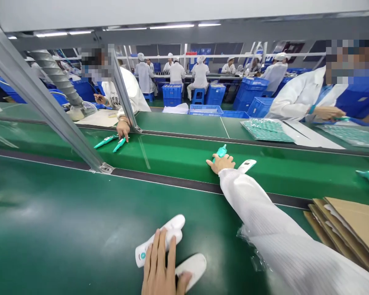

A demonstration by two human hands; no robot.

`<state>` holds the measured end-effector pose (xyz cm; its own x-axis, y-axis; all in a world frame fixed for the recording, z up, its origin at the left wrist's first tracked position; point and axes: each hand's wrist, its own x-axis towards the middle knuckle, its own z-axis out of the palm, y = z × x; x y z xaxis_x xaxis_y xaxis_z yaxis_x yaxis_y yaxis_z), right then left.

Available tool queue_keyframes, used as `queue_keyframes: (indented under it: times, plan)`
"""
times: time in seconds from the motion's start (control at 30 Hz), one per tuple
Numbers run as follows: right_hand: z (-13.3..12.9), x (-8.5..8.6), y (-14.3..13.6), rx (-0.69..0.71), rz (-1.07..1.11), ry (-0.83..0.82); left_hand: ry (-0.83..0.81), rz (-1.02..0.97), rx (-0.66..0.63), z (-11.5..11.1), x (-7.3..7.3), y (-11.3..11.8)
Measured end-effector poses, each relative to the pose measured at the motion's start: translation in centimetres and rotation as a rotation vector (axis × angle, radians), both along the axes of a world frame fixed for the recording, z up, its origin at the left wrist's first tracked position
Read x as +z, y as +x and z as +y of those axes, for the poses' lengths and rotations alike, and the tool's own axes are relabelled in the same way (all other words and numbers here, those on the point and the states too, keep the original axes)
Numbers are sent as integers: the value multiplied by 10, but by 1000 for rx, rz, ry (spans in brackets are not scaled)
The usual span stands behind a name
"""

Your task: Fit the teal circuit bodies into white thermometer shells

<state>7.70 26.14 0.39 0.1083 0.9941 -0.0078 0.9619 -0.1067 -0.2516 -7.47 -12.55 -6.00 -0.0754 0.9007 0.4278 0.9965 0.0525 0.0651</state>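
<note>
My left hand lies over white handheld devices on the green table, its fingers stretched out. Another white device rests beside its thumb. My right hand reaches onto the green belt, fingers spread over a teal device whose tip shows beyond them. Whether the palm grips it is hidden. Just right of that hand, a white device with a small display lies on the belt.
Stacked cardboard sits at the right, and clear plastic lies under my right sleeve. A slanted metal post stands at left. Across the belt, another person's hand touches a teal device. Bagged teal items lie beyond.
</note>
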Motion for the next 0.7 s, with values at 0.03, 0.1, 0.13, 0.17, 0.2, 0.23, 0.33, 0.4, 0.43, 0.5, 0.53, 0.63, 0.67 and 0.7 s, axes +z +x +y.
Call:
queue_keyframes:
  times: [0.03,0.1,0.13,0.17,0.2,0.23,0.33,0.4,0.43,0.5,0.53,0.63,0.67,0.7]
  plan:
    - [-1,-2,-2,-17,-32,-6,-25,-24,30,7,6,-6]
    - [-3,-2,4,-50,-78,-32,-46,-72,76,20,19,-18]
    - [-4,-1,10,-60,-93,-54,-48,-92,84,25,24,-22]
    - [-6,1,19,-64,-102,-81,-47,-105,80,29,29,-25]
    - [-9,3,30,-63,-106,-111,-46,-114,75,32,32,-28]
    - [-12,6,41,-56,-107,-138,-44,-119,70,33,35,-30]
    - [-26,13,74,2,-87,-186,7,-119,60,31,40,-32]
    - [-33,19,90,57,-62,-185,88,-131,49,28,42,-29]
    - [-35,21,95,83,-48,-172,136,-143,41,27,42,-26]
    - [-35,24,100,116,-23,-122,223,-186,29,23,41,-17]
    - [-33,25,100,123,-12,-91,255,-216,27,21,39,-12]
    - [-24,26,95,106,13,-42,282,-309,41,14,33,6]
    - [-21,25,92,89,19,-44,279,-331,48,11,32,11]
    - [-19,24,90,72,27,-52,270,-351,60,8,31,15]
